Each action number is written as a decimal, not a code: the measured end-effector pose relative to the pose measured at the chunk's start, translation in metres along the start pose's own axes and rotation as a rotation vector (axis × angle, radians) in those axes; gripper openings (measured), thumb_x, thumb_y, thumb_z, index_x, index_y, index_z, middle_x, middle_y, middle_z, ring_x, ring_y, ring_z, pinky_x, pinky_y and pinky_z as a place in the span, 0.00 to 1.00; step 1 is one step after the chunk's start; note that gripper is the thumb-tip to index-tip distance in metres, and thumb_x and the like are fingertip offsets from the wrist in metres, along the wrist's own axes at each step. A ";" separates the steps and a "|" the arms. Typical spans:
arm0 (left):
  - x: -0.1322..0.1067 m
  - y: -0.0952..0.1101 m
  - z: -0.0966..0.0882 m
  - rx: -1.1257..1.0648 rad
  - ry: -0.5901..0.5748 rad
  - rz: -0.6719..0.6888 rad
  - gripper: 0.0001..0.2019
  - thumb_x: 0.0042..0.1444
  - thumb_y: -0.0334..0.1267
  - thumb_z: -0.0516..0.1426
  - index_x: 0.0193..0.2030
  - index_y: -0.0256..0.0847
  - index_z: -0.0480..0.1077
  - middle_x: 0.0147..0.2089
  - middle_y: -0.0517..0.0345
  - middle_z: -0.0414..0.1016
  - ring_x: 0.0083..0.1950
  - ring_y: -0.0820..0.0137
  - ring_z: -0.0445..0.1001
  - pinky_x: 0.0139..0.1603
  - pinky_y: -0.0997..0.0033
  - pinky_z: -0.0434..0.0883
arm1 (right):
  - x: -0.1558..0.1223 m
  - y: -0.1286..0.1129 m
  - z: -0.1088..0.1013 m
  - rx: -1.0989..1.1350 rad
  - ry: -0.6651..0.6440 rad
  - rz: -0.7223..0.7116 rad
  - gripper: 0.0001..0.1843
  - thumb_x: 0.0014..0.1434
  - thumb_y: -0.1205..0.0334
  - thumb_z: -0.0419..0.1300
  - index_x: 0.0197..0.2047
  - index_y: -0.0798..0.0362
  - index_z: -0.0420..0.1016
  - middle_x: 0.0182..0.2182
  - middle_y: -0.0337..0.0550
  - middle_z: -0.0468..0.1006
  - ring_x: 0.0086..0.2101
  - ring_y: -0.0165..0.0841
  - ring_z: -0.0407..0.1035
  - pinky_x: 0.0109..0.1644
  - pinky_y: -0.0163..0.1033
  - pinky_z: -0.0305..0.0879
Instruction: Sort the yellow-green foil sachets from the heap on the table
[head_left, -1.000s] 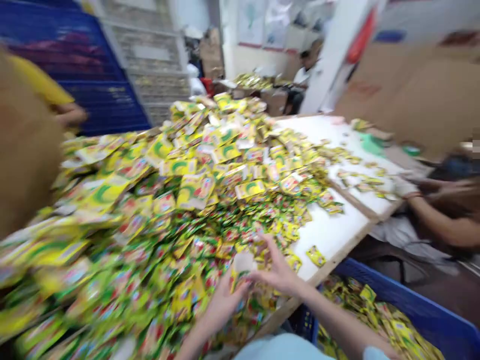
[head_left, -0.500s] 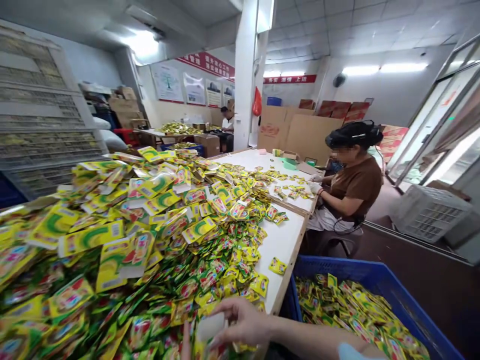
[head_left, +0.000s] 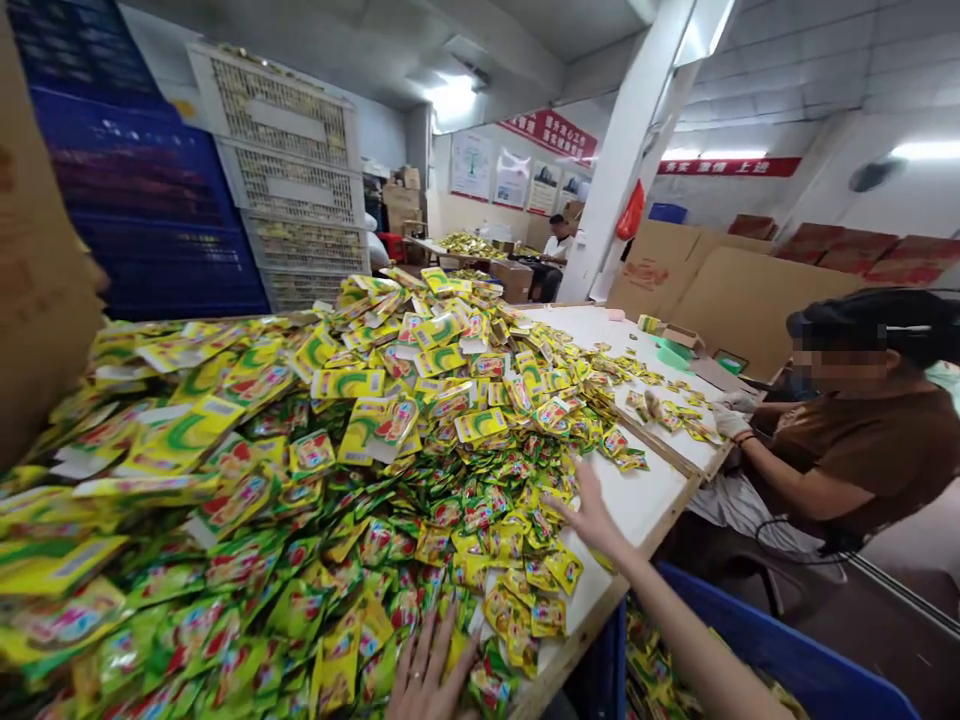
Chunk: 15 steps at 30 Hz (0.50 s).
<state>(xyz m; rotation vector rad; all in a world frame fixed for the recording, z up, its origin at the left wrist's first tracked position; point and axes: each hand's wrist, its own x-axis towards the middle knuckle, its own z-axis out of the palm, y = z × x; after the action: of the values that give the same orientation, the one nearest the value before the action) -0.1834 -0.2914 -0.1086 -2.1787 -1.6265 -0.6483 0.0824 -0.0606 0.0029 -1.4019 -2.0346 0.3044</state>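
Observation:
My left hand (head_left: 433,668) lies with fingers spread on the small yellow and green sachets (head_left: 360,645) at the near edge of the heap. Further forward, my right hand (head_left: 592,515) is open, thumb and fingers apart, beside the sachets at the heap's right side. No object shows in either hand. Flat yellow cartons (head_left: 382,428) with green curves are piled on top of the sachets, mostly behind and left of my hands. The white tabletop (head_left: 592,600) shows along the right side.
A blue crate (head_left: 780,640) with more sachets stands below the table's right edge. To the right, a co-worker (head_left: 847,440) in a brown shirt and gloves sits at the table. Stacked white crates (head_left: 296,170), blue crates (head_left: 150,190) and a cardboard box (head_left: 45,250) are at the left.
The view has turned left. My right hand has let go of a small pale item and reached forward, its fingers opening. More of my left hand now shows, spread on the sachets.

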 end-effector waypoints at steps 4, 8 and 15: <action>0.020 0.009 -0.010 -0.051 -0.156 -0.088 0.38 0.57 0.38 0.60 0.73 0.55 0.53 0.75 0.48 0.54 0.73 0.52 0.57 0.71 0.49 0.54 | -0.067 -0.028 0.071 -0.112 -0.306 0.043 0.51 0.57 0.36 0.59 0.74 0.53 0.48 0.70 0.60 0.53 0.71 0.61 0.35 0.68 0.67 0.45; 0.048 0.021 -0.027 -0.174 -0.410 -0.173 0.36 0.60 0.38 0.60 0.73 0.52 0.53 0.76 0.41 0.49 0.75 0.47 0.52 0.68 0.44 0.58 | -0.070 -0.052 0.071 -0.172 -0.361 0.002 0.46 0.60 0.39 0.59 0.72 0.54 0.53 0.69 0.60 0.56 0.70 0.63 0.34 0.66 0.69 0.47; 0.094 -0.004 -0.080 -0.413 -0.409 -0.230 0.18 0.68 0.42 0.51 0.61 0.44 0.66 0.60 0.47 0.72 0.61 0.57 0.70 0.60 0.53 0.70 | -0.023 -0.052 0.024 -0.287 -0.390 -0.148 0.25 0.68 0.50 0.53 0.61 0.54 0.70 0.53 0.58 0.74 0.55 0.52 0.66 0.55 0.56 0.66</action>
<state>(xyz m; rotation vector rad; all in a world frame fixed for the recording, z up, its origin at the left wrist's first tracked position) -0.1769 -0.2569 0.0101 -2.5682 -2.1334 -0.6840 0.0335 -0.0980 0.0031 -1.4330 -2.5721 0.2430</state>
